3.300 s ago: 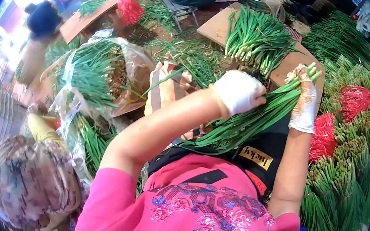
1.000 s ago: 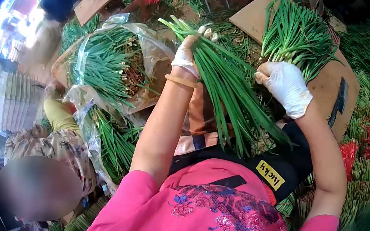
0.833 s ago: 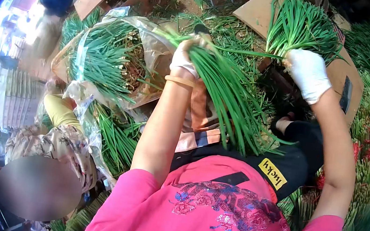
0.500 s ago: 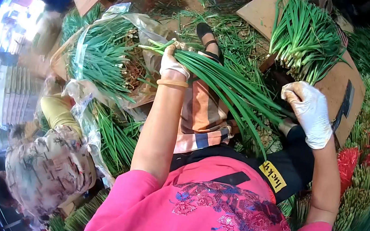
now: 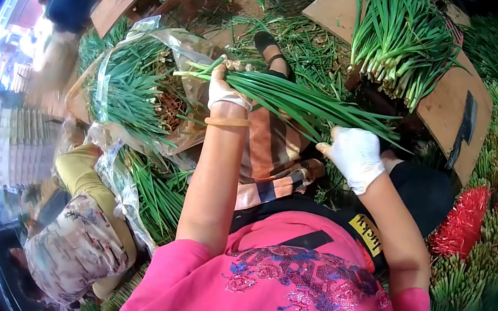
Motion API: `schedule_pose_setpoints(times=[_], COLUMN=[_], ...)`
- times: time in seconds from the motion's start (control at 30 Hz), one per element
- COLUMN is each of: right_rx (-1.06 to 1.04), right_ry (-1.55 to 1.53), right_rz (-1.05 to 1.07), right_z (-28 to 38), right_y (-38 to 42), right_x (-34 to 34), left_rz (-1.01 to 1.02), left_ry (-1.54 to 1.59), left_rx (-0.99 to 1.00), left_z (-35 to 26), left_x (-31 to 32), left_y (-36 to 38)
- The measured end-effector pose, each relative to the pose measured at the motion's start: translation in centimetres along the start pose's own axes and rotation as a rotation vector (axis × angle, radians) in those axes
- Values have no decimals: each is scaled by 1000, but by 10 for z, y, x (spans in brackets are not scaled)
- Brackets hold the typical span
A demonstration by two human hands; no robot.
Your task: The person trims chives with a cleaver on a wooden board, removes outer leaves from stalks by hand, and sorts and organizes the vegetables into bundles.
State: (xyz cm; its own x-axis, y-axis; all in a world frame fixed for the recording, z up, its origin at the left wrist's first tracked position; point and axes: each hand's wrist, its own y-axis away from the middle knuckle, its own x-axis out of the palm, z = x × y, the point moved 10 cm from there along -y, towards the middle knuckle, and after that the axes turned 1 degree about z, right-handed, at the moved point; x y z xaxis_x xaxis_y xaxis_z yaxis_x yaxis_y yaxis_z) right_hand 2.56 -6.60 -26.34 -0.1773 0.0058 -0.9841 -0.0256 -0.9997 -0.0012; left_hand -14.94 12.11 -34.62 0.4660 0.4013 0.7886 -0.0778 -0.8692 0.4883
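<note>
My left hand [image 5: 225,87], in a white glove with bare-looking fingertips, is closed round a bunch of garlic chives [image 5: 307,103]. The pale stem ends stick out to the left, and the long green leaves trail to the right. Just below the leaf tips is my gloved right hand [image 5: 355,159], its fingers curled together at a few drooping leaves. Whether anything is pinched there is hidden. A heap of garlic chives [image 5: 398,43] lies on a wooden board [image 5: 454,121] beyond, pale ends toward me.
A dark flat strip [image 5: 465,132] lies on the board. Red plastic ties [image 5: 461,223] rest among bundled greens at right. An open plastic bag [image 5: 182,41] of greens stands at left, near a bent-over person [image 5: 81,240]. Loose leaves cover the ground around my foot [image 5: 270,47].
My right hand has moved left and down from beside the heap to below the held leaves. The bunch in my left hand now lies more level. The person at left has shifted.
</note>
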Motion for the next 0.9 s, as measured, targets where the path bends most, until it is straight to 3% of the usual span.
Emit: schedule_pose_setpoints(times=[0.1, 0.17, 0.27, 0.4, 0.43, 0.5, 0.57, 0.63, 0.67, 0.7, 0.77, 0.87, 0.9], right_rx=[-62, -85, -139, -129, -221, -351, -265, -127, -70, -11, 40, 184, 159], right_ry=[-170, -374, -422, -574, -610, -601, -421, -395, -476, -554, -566, -561, -282], right_rz=[55, -30, -151, 38, 13, 255, 397, 245, 113, -19, -434, -714, -718], right_z=[23, 37, 44, 45, 57, 79, 60, 28, 12, -4, -32, -66, -61], right_y=[6, 17, 21, 28, 41, 66, 70, 62, 61, 63, 77, 95, 94], right_x=[17, 7, -19, -9, -11, -1, -8, -50, -77, -103, -166, -206, -218], left_rz=[208, 86, 102, 179, -19, 112, 60, 89, 3, 240, 89, 75, 78], left_ry=[89, 169, 136, 82, 72, 208, 170, 192, 8, 54, -4, -3, -28], left_rx=[37, 1, 9, 51, 13, -154, -37, -96, 34, -13, 62, 103, 122], left_z=[-7, -15, -14, -11, -7, -22, -40, -46, -49, -52, -55, -57, -58], left_x=[-4, 1, 13, 10, 21, 9, 10, 5, 7, 12, 10, 12, 12], left_y=[-28, -30, -22, -35, -2, -52, -55, -72, -58, -70, -57, -53, -52])
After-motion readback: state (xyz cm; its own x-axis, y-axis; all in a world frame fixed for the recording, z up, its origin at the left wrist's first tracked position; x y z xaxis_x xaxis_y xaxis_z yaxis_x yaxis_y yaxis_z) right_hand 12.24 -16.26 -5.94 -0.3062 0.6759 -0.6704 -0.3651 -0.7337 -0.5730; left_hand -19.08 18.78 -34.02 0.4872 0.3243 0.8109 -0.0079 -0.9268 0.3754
